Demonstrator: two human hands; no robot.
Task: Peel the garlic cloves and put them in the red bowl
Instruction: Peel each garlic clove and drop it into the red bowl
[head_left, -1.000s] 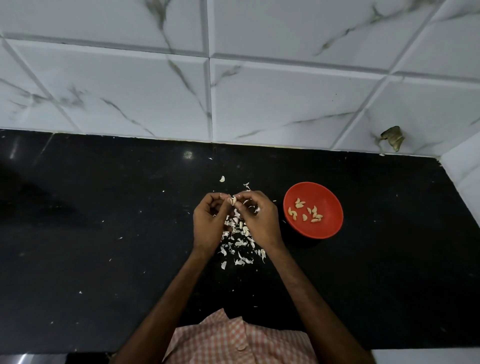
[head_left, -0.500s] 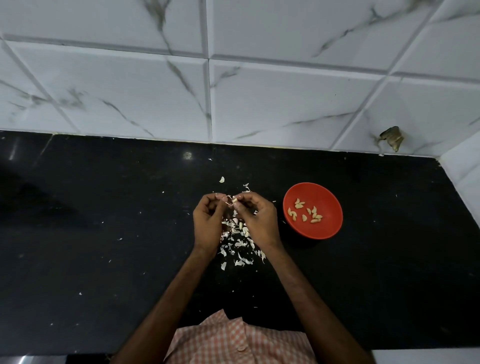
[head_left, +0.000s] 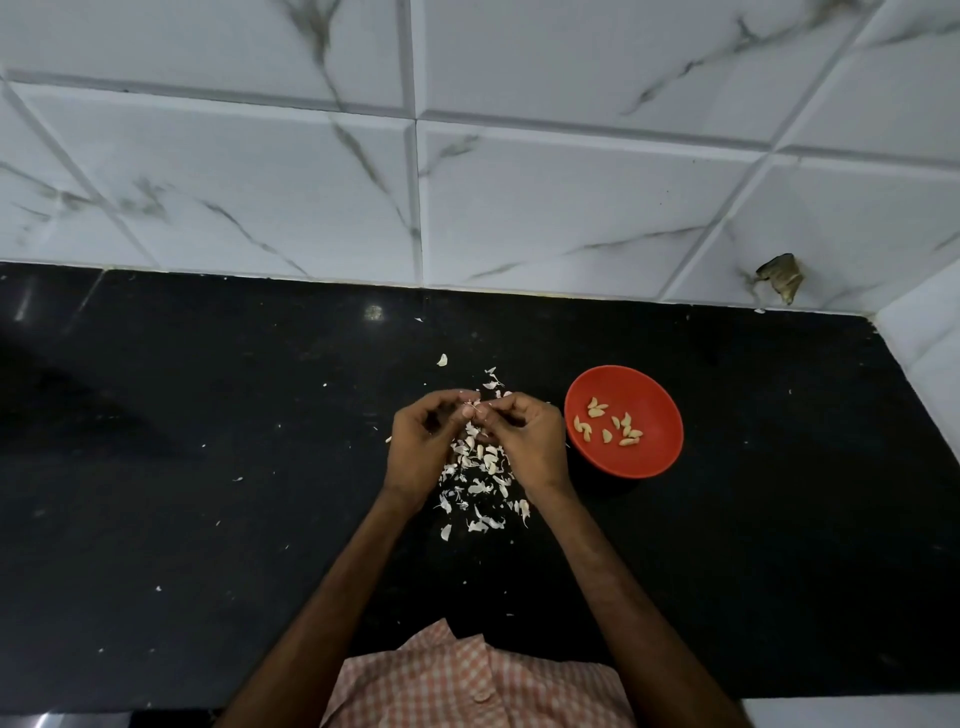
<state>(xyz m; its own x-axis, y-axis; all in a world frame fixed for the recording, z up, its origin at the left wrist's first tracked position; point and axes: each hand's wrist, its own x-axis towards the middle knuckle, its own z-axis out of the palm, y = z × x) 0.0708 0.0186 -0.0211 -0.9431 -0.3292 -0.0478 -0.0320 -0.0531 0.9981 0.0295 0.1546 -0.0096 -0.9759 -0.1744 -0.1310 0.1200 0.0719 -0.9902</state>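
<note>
Done: some peeled cloves sit in red bowl.
Now: my L hand & R hand both pinch 1 clove.
Left: pile under my hands, prob. more to peel.

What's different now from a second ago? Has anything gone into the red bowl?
Almost nothing. The left hand and right hand still pinch one garlic clove between them above the pile of skins, with only slight finger movement. Nothing was let go. The red bowl and the peeled cloves in it are unchanged.
</note>
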